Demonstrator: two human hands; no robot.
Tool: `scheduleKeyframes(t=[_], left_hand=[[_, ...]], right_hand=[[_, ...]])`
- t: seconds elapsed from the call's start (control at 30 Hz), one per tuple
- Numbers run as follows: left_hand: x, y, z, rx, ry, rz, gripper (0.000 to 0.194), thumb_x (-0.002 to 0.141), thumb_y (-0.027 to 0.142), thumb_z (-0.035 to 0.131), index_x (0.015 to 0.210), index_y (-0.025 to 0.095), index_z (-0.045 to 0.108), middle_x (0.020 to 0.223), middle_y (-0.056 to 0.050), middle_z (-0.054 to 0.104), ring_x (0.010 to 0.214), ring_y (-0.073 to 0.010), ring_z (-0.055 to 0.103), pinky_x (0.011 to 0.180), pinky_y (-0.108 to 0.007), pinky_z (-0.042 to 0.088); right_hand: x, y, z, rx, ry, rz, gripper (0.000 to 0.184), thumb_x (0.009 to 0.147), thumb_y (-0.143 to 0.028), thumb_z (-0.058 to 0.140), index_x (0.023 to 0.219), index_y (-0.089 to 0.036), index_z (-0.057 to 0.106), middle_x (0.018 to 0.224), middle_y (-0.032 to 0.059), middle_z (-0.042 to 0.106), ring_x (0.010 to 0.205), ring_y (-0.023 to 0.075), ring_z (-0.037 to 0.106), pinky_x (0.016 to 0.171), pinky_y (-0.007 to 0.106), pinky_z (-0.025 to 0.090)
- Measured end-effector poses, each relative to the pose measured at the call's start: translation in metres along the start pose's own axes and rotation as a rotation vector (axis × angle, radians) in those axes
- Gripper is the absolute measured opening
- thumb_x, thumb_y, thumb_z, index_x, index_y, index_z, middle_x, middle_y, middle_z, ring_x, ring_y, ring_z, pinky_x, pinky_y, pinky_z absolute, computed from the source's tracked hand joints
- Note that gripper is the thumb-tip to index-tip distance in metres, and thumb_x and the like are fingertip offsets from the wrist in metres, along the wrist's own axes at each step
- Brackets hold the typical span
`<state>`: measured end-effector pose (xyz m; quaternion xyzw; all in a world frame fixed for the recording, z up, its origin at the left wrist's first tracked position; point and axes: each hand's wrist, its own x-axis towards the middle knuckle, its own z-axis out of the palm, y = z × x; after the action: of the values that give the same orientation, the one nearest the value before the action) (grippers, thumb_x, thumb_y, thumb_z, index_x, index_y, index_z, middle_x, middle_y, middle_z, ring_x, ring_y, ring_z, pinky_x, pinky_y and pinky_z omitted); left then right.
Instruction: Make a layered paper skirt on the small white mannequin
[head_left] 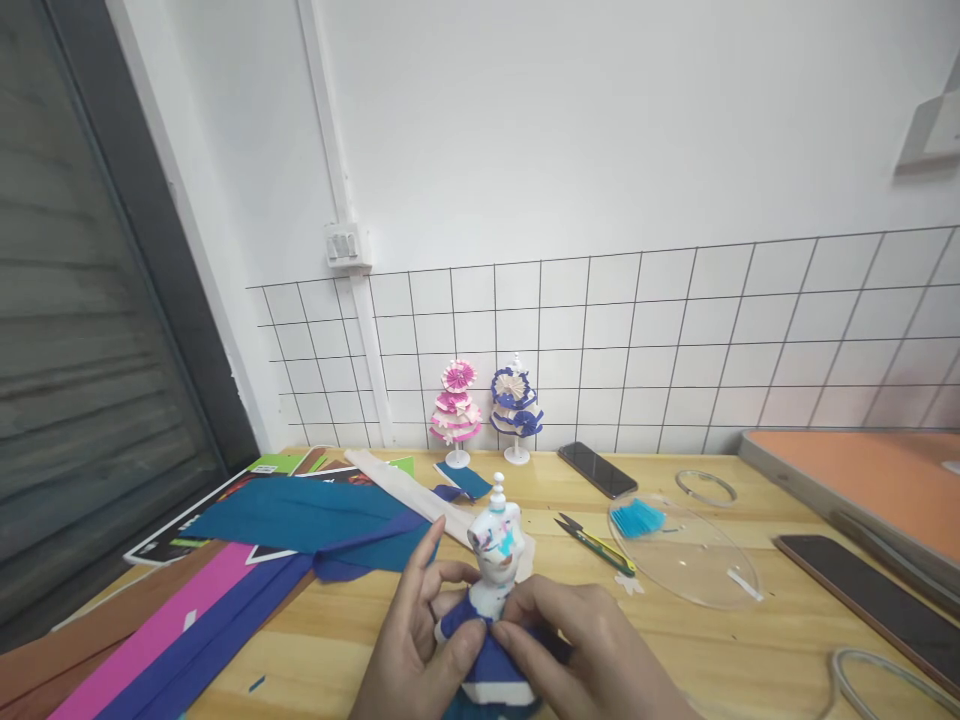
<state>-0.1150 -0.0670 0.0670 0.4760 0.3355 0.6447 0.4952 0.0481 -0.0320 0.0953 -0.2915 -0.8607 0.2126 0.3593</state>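
A small white dress-form mannequin (499, 545), marked with coloured smudges and topped by a knobbed finial, stands near the table's front edge. Dark blue crepe paper (491, 662) with a white band wraps its lower part like a skirt. My left hand (420, 640) is closed around the mannequin's left side, its thumb pressing the blue paper at the waist and its index finger raised. From the other side, my right hand (581, 635) pinches the same paper at the waist between thumb and index finger. Teal paper shows below the skirt.
Crepe paper strips, teal (300, 515) and pink (161, 630), cover the table's left side. Yellow-green thread snips (600, 548) lie behind my right hand, beside a clear disc (697, 560) with pleated blue paper (637, 517). Two dressed mannequins (456, 415) and phones (598, 470) stand or lie behind.
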Motion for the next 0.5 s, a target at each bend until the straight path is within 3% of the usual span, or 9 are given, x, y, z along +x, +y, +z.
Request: scheduleKeyframes(t=[0.13,0.27,0.5], left_hand=[[-0.0016,-0.0002,0.0023,-0.025,0.017,-0.029,0.080,0.075,0.036,0.064,0.138,0.026,0.017,0.117,-0.014,0.057,0.099,-0.0246,0.060,0.078,-0.029,0.047],[-0.0025,0.0001,0.0035,-0.016,0.045,-0.065,0.090,0.072,0.040,0.066,0.141,0.023,0.011,0.119,-0.016,0.059,0.110,-0.0273,0.054,0.089,-0.034,0.043],[-0.0018,0.0024,0.0057,-0.027,0.077,-0.129,0.100,0.069,0.040,0.069,0.142,0.021,0.003,0.116,-0.017,0.063,0.103,-0.0272,0.060,0.088,-0.035,0.045]], right_hand=[[0.0000,0.0003,0.0011,0.009,0.022,0.036,0.016,0.084,-0.025,0.049,0.070,-0.019,0.055,0.054,-0.0014,0.059,0.046,0.0095,0.050,0.046,0.018,0.035],[-0.0002,-0.0005,0.0022,0.021,0.025,0.062,0.017,0.084,-0.025,0.049,0.068,-0.019,0.053,0.055,-0.0011,0.059,0.047,0.0097,0.050,0.046,0.018,0.035],[-0.0019,0.0017,0.0043,0.019,0.034,0.062,0.019,0.082,-0.025,0.048,0.065,-0.019,0.049,0.054,-0.0001,0.059,0.046,0.0102,0.049,0.044,0.019,0.034]])
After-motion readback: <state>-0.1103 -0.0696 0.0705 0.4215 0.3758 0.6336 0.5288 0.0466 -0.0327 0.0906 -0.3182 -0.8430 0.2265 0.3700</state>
